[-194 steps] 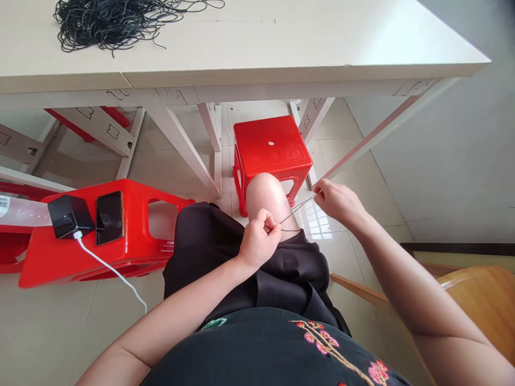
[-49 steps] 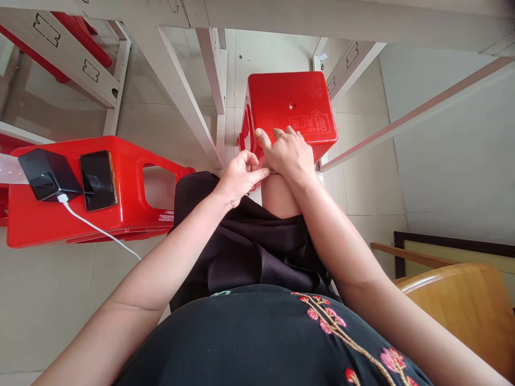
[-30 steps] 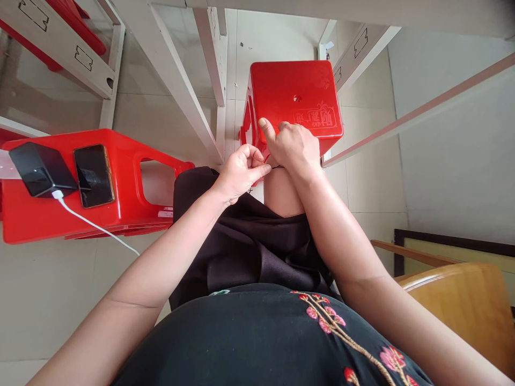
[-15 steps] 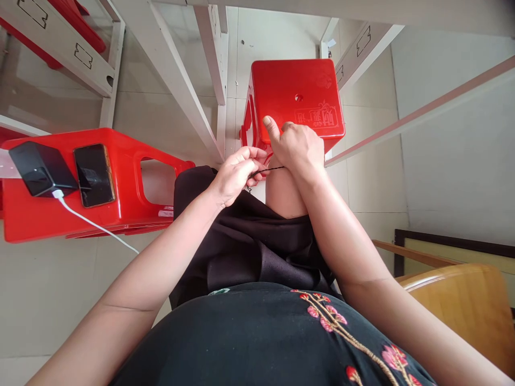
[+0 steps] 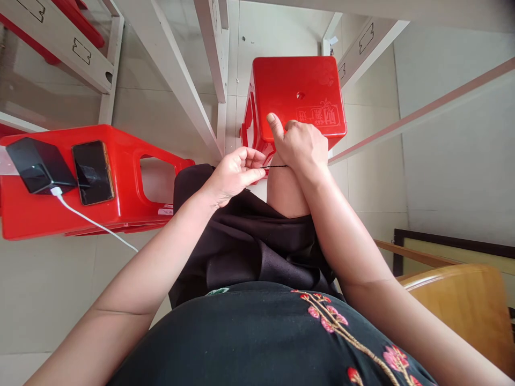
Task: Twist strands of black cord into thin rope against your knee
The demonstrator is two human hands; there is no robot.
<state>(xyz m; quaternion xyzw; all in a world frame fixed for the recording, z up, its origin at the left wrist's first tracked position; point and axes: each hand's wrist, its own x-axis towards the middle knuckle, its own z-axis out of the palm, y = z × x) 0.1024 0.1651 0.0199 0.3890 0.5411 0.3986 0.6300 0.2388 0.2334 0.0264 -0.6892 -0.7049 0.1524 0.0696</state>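
Note:
A thin black cord [image 5: 276, 166] runs taut between my hands, across my bare knee [image 5: 284, 195]. My left hand [image 5: 237, 171] pinches it between thumb and fingertips, just left of the knee. Palm down over the knee rests my right hand [image 5: 303, 142], its thumb stretched out and apart from the fingers. The cord passes out of sight under the heel of this hand. My right fingertips bend down over the far side and are mostly hidden. A dark skirt [image 5: 257, 246] covers my lap below.
In front of my knee stands a red plastic stool [image 5: 298, 80]. Another red stool [image 5: 36, 220] at left carries a phone [image 5: 93, 172] and a black device [image 5: 38, 166] with a white cable [image 5: 96, 228]. White frame legs [image 5: 177, 75] rise around; a wooden chair [image 5: 462, 300] is at right.
My left hand has turned slightly, and the cord's loose end under it is now mostly hidden. My right hand has shifted slightly right in the view; the camera view has also moved a little.

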